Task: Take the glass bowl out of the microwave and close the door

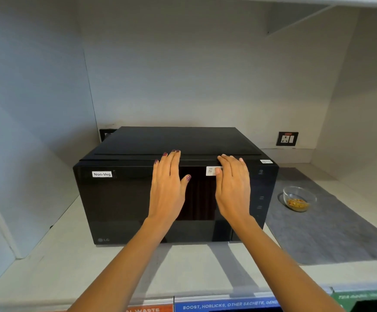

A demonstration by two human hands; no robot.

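Observation:
A black microwave [120, 206] with a "Non-Veg" label stands on a pale counter, and its door is shut. My left hand [168, 183] lies flat against the upper middle of the door, fingers spread and reaching the top edge. My right hand [233, 185] presses flat beside it, partly covering a white sticker near the door's right side. Neither hand holds anything. A glass bowl [299, 198] with some orange-brown food in its bottom sits on a grey mat [322, 235] to the right of the microwave.
The microwave sits in a white alcove with walls close on the left, back and right. A wall socket [287, 138] is on the back wall at the right. Coloured labelled strips [225, 306] run along the counter's front edge.

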